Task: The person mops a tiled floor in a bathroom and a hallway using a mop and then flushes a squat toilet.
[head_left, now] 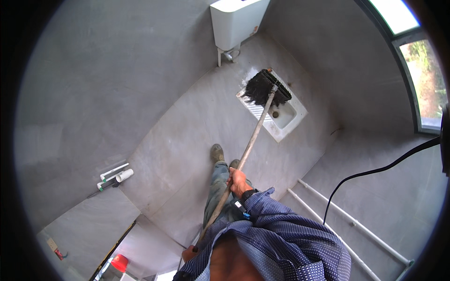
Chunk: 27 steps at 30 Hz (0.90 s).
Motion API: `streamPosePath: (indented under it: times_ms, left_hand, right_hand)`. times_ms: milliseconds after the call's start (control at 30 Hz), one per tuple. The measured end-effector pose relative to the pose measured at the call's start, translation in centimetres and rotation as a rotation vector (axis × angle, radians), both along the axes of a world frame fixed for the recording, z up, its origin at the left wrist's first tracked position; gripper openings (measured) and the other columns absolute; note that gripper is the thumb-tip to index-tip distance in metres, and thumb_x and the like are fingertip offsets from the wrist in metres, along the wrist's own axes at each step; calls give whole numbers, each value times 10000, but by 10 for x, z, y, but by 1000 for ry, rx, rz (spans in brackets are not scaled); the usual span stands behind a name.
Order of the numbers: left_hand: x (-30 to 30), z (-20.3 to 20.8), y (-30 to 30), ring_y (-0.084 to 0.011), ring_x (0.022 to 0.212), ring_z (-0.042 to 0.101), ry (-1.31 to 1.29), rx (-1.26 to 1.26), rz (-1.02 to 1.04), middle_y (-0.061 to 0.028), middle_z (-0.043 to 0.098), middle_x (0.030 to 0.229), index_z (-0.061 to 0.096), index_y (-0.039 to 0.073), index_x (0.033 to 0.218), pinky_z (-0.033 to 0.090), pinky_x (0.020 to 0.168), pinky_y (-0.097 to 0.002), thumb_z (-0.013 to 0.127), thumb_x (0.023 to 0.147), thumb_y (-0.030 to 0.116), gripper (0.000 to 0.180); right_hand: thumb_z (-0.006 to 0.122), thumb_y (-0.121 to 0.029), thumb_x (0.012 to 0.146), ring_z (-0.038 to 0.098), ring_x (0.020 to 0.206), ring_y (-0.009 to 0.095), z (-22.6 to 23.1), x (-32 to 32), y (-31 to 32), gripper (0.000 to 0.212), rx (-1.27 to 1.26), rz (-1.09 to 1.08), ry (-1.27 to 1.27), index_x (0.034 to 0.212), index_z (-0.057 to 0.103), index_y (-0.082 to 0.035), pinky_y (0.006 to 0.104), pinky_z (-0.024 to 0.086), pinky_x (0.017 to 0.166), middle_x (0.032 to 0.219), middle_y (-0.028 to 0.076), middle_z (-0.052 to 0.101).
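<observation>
A broom with a long wooden handle and a wide head of black bristles slants away from me. My right hand is wrapped round the middle of the handle, in front of my legs. Lower down, near its end, my left hand grips the same handle, partly covered by my shirt. The bristles lie over the far left part of a white squat toilet set in the floor. Its drain hole shows beside the broom head.
A white cistern hangs on the far wall above a short pipe. White pipes run along the right side, with a black cable above them. Pipe stubs stick out at left. A red object sits at lower left.
</observation>
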<state>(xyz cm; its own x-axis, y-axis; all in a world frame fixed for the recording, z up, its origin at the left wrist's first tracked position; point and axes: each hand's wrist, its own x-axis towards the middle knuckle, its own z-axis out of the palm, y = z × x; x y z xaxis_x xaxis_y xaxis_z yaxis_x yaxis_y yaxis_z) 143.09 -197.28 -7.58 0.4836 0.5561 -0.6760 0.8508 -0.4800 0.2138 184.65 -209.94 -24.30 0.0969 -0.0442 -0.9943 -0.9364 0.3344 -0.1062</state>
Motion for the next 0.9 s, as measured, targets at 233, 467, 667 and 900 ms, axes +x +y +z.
streamPosePath:
  times_ms: [233,467,667,900]
  left_hand:
    - [117,-6,21,-430,602,635,-224,-37,33,-209,614,620,627,35,656,472,534,-503,766,795,457,464]
    - [273,-44,34,-443,630,634,-339,-35,-38,-234,618,649,636,26,660,486,577,-512,733,829,510,522]
    - [422,-82,-26,-469,735,647,-242,-131,-50,-269,651,738,653,-3,711,507,662,-529,627,880,596,623]
    - [496,-81,-163,-508,792,640,-119,-154,64,-318,649,799,671,-55,769,503,733,-555,575,930,560,643]
  right_hand:
    - [587,-187,955,418,457,206,6,92,24,288,-86,10,-182,704,468,-109,382,384,426,550,43,405]
    - [586,-202,971,447,505,180,29,247,33,223,-3,10,-414,802,472,-112,364,414,470,621,16,418]
    - [590,-233,986,476,527,179,-6,321,12,219,-22,132,-441,860,489,-84,369,453,490,664,20,455]
    - [615,-252,955,550,541,199,-52,329,-71,256,-116,606,-267,906,528,-16,384,513,485,713,63,544]
